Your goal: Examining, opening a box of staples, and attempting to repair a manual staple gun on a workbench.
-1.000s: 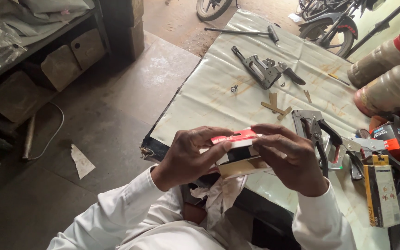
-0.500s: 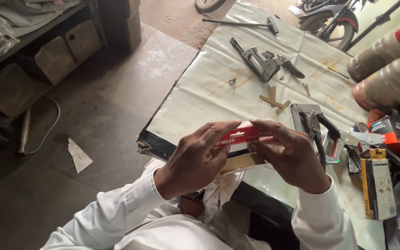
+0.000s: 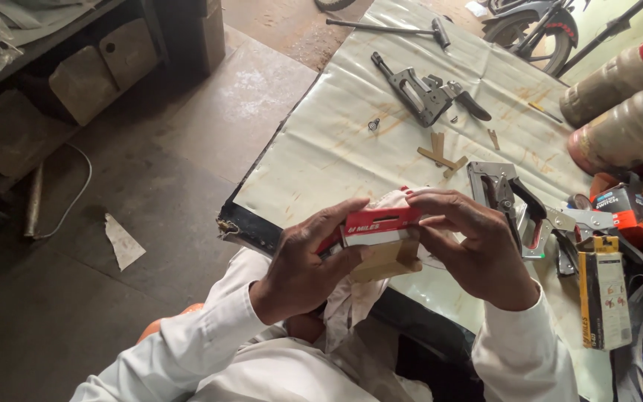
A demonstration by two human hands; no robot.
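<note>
Both hands, left [image 3: 303,264] and right [image 3: 478,249], pinch a small box [image 3: 378,227] by its ends; it looks light, stiff, crushable.

Box held above the table's near edge
Both hands, left hand [image 3: 303,264] and right hand [image 3: 478,249], flank a small box [image 3: 379,227]; a staple gun [image 3: 504,197] lies right on the table [image 3: 321,149], another staple gun [image 3: 414,93] farther back.
</note>
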